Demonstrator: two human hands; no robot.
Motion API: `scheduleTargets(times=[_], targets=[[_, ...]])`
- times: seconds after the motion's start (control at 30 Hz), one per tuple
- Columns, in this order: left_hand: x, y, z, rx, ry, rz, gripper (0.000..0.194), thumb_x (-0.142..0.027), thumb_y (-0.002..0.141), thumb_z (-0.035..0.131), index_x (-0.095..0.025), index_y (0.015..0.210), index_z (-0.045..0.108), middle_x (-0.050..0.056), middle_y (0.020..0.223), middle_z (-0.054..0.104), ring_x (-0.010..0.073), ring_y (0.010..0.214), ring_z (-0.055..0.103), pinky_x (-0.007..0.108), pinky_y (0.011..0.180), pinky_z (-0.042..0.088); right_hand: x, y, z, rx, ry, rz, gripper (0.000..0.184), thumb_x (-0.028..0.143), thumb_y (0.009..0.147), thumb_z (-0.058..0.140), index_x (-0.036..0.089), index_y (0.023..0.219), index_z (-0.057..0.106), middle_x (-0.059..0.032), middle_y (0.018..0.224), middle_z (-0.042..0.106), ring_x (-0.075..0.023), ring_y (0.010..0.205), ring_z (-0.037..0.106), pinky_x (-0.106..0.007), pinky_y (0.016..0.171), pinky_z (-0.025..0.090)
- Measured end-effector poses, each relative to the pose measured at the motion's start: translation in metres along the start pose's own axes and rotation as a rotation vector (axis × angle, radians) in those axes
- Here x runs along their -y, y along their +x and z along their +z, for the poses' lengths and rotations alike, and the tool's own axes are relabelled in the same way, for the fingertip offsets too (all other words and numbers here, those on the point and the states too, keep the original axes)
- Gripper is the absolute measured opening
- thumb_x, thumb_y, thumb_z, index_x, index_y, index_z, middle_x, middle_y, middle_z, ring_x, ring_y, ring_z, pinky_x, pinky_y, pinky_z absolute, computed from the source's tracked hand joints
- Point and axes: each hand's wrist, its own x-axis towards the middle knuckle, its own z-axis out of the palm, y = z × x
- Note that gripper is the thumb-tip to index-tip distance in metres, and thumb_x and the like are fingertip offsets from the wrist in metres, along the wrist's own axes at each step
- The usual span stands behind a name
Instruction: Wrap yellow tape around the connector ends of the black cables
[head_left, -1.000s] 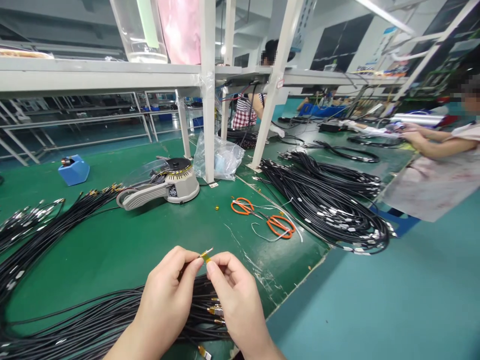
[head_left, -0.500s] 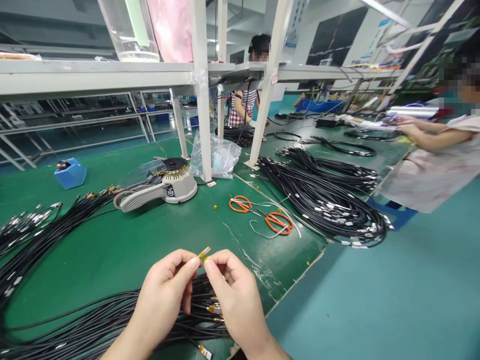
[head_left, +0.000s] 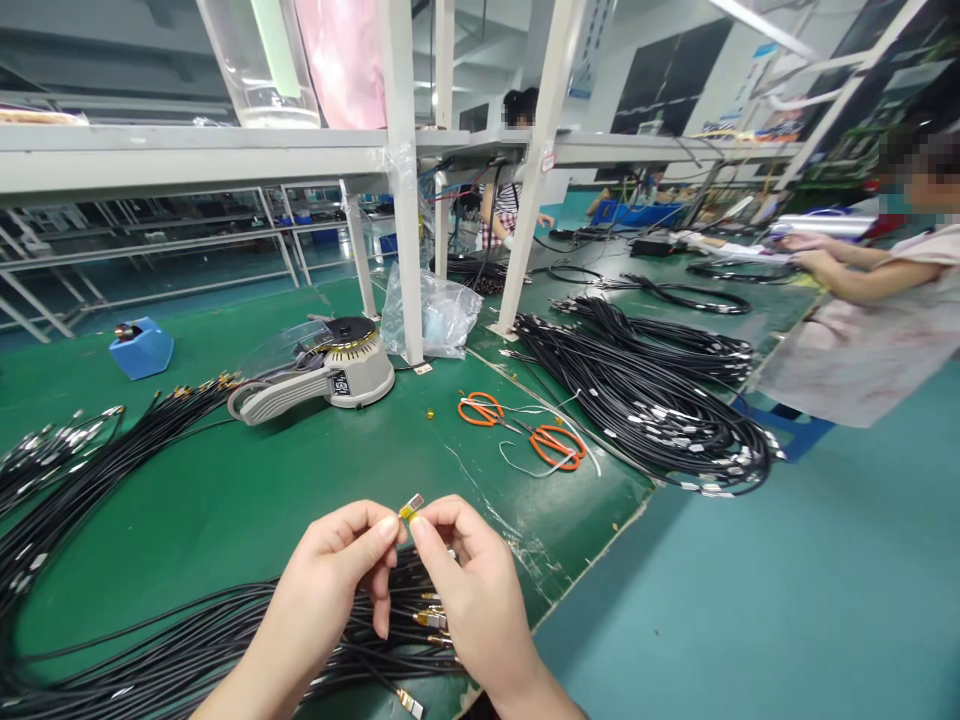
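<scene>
Between my fingertips is a cable connector (head_left: pixel 412 504), its metal end pointing up and away and yellow film around its lower part. My left hand (head_left: pixel 341 560) pinches it from the left with thumb and forefinger. From the right, my right hand (head_left: pixel 472 580) pinches at the yellow film with its thumb and forefinger. Any cable leading from this connector is hidden behind my hands. Below them lies a bundle of black cables (head_left: pixel 225 625), several of whose ends carry metal connectors with yellow film.
A round grey tape dispenser (head_left: pixel 364 375) stands ahead, left of a shelf post. Orange-handled scissors (head_left: pixel 556 448) lie to the right of it. Coiled black cables (head_left: pixel 660 410) cover the right bench. A blue holder (head_left: pixel 141 348) sits at left. Two people work beyond.
The connector has turned slightly in my fingertips, showing more of its metal face. My left fingers have shifted a little. The person at the back has leaned to the right.
</scene>
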Motion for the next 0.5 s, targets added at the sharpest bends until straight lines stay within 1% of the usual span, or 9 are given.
scheduleTargets(times=[0.1,0.27,0.43,0.5], targets=[[0.0013,0.0006,-0.0011,0.044,-0.059,-0.012,0.031,-0.042,0.076,0.063,-0.014,0.062,0.056,-0.004,0.045,0.050,0.0083,0.032,0.046,0.018,0.033,0.037,-0.0008,0.0000,-0.0004,0.006,0.002,-0.017,0.017,0.028,0.084,0.056,0.018,0.071,0.059,-0.0018,0.073,0.062,-0.0158,0.069,0.058,-0.026,0.067,0.046],[-0.0020,0.0012,-0.0005,0.118,-0.142,-0.065,0.030,-0.041,0.074,0.065,-0.013,0.066,0.059,-0.004,0.042,0.049,0.0075,0.030,0.044,0.017,0.031,0.036,-0.0033,0.0009,-0.0014,0.035,0.025,-0.046,0.017,0.029,0.085,0.055,0.018,0.073,0.058,-0.0018,0.074,0.061,-0.0159,0.072,0.058,-0.027,0.070,0.045],[-0.0043,0.0036,-0.0066,0.267,-0.213,-0.134,0.030,-0.040,0.072,0.067,-0.013,0.063,0.060,-0.006,0.036,0.042,0.0049,0.024,0.037,0.014,0.028,0.025,-0.0048,0.0020,-0.0057,0.093,0.036,-0.107,0.015,0.028,0.085,0.056,0.019,0.073,0.058,-0.0019,0.077,0.060,-0.0164,0.076,0.057,-0.027,0.072,0.045],[-0.0063,0.0037,-0.0084,0.328,-0.237,-0.173,0.029,-0.038,0.071,0.069,-0.013,0.061,0.060,-0.007,0.034,0.038,0.0040,0.023,0.034,0.013,0.027,0.024,-0.0061,0.0025,-0.0087,0.116,0.040,-0.124,0.015,0.028,0.085,0.057,0.019,0.073,0.058,-0.0016,0.078,0.060,-0.0163,0.076,0.057,-0.027,0.073,0.045]])
